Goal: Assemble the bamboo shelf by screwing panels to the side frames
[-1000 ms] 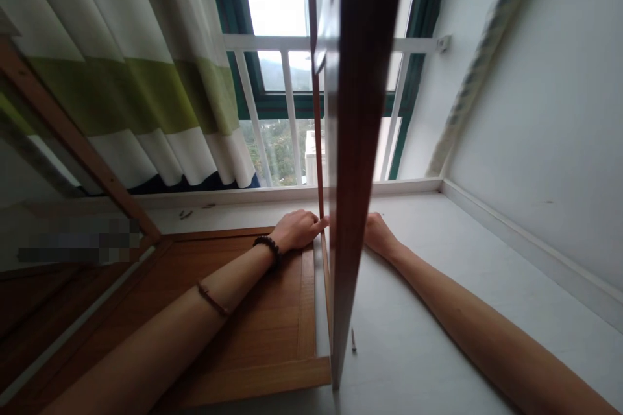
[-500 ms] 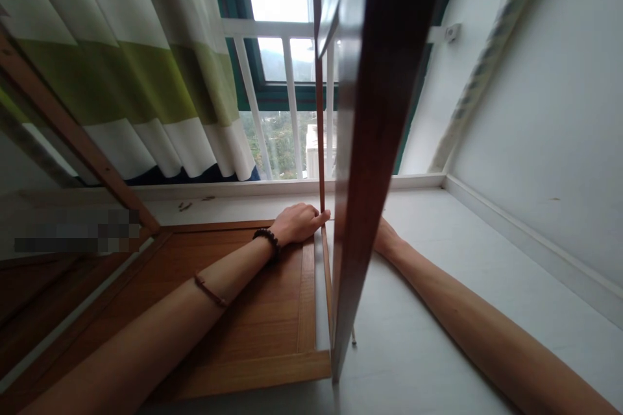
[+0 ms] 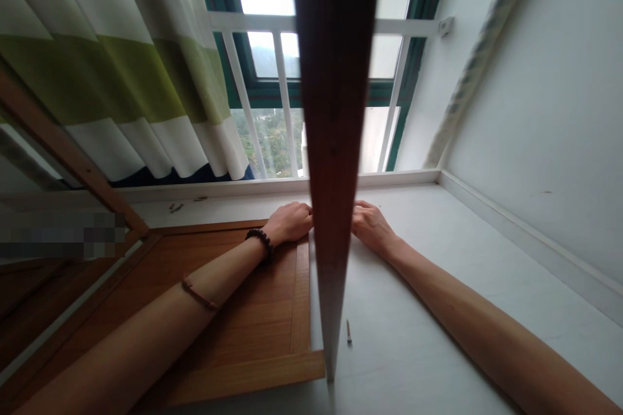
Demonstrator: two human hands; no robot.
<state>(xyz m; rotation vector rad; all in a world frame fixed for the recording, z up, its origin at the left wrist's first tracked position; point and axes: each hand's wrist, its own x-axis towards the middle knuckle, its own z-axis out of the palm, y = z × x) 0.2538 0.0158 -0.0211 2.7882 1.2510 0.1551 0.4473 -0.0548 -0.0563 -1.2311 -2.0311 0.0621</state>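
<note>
A tall dark wooden panel (image 3: pixel 335 142) stands on edge on the pale floor, seen end-on in the middle of the view. My left hand (image 3: pixel 289 222) rests at its far bottom corner on the left side, fingers curled against it, a dark bead bracelet on the wrist. On the panel's right side my right hand (image 3: pixel 370 227) has its fingers bent against the bottom edge. A flat wooden framed panel (image 3: pixel 243 311) lies on the floor under my left forearm. The fingertips of both hands are hidden behind the upright panel.
A small screw (image 3: pixel 348 331) lies on the floor just right of the upright panel. A striped curtain (image 3: pixel 121 78) hangs at left, a window with white railing bars (image 3: pixel 253 97) lies ahead, and a white wall (image 3: pixel 545 117) stands at right. Small bits (image 3: pixel 175 208) lie near the sill.
The upright panel has swung so its narrow edge faces me squarely. My right hand has come into fuller view beside it. The left hand stays at the far corner.
</note>
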